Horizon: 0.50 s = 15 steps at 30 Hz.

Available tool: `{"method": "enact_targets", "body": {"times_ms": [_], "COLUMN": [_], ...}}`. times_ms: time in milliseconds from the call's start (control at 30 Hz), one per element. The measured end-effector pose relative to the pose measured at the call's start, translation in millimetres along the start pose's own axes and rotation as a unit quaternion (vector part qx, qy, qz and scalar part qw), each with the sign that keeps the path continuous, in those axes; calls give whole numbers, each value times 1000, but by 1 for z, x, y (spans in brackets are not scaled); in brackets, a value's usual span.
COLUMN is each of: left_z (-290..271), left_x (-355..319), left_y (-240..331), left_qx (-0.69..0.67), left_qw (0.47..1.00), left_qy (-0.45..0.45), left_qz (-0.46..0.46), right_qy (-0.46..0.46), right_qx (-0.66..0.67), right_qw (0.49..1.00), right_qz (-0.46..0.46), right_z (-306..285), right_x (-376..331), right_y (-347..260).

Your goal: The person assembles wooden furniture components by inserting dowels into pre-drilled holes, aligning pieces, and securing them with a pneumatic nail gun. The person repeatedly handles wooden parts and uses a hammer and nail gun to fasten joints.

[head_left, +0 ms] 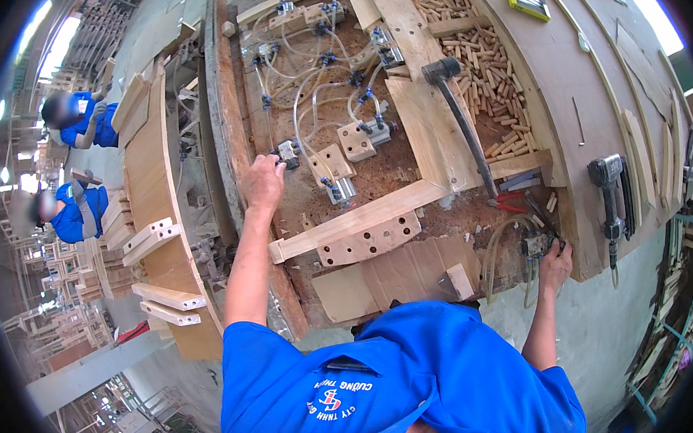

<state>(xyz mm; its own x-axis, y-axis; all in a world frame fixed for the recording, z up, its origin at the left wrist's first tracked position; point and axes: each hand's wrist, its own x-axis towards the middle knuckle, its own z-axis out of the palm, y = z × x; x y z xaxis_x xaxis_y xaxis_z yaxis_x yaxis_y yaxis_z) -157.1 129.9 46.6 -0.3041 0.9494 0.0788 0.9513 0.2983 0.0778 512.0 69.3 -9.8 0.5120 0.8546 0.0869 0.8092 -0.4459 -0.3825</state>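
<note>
At the left side of the wooden jig, my left hand (pixel 263 183) has its fingers closed at a small black and silver air valve (pixel 288 154). Clear air hoses (pixel 308 85) loop from there to small metal cylinders, among them one cylinder (pixel 343 190) beside a drilled wooden block (pixel 331 165). Over at the right front corner, my right hand (pixel 555 265) is closed at the edge of another air valve (pixel 534 245) that has hoses attached. Its fingertips are partly hidden. Below the jig's front rail (pixel 358 220) lies a light wooden piece (pixel 370 239) with several holes.
A hammer (pixel 464 120) lies across the frame beside a bin of wooden dowels (pixel 504 79). Red-handled pliers (pixel 509 202) rest near my right hand. An air nail gun (pixel 610 195) lies on the right board. Two people in blue (pixel 84 211) work at far left.
</note>
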Motion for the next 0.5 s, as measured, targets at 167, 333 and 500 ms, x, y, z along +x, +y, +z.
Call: {"method": "enact_targets", "body": {"times_ms": [167, 333, 500], "left_z": [4, 7, 15], "left_x": [0, 14, 22], "left_y": [-3, -12, -13], "left_qx": [-14, -47, -81], "left_qw": [1000, 998, 996], "left_qy": [9, 21, -7], "left_qz": [12, 34, 37], "right_qy": [15, 4, 2], "right_qx": [-13, -18, -15], "right_qw": [998, 997, 997], "right_qz": [-53, -80, -79], "right_z": [-4, 1, -2], "right_x": [-2, -6, -3], "right_y": [3, 1, 3]}}
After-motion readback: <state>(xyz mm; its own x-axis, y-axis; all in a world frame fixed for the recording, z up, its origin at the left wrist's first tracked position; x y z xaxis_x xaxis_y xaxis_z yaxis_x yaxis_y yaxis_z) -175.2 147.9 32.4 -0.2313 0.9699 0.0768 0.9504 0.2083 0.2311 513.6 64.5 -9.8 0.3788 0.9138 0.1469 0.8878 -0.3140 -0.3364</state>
